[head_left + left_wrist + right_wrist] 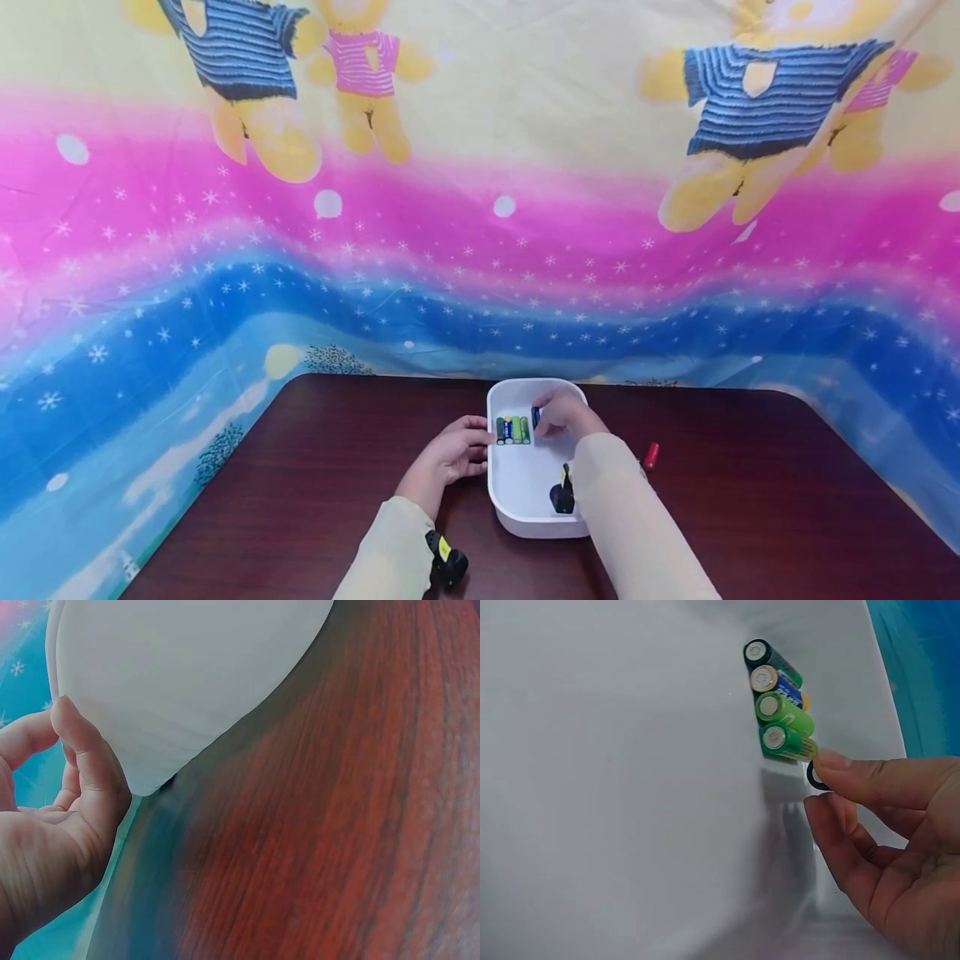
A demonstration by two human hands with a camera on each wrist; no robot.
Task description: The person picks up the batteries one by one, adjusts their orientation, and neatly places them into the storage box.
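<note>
A white plastic box (536, 527) stands on the table. Inside, against its left side, several batteries (513, 430) form a side-by-side row of dark green, blue and lighter green. My right hand (564, 412) reaches into the box and pinches a dark battery (815, 777) between thumb and fingers, just beside the row. Most of that battery is hidden by the fingers. At the box's left side, my left hand (459, 448) holds the rim, with the thumb (90, 754) against the outer wall.
A red battery (652, 455) lies on the dark wooden table (337, 467), right of the box and close to the right sleeve. Behind the table hangs a printed cloth (480, 275) with bears and snowflakes. Both wrists carry black cameras (450, 568).
</note>
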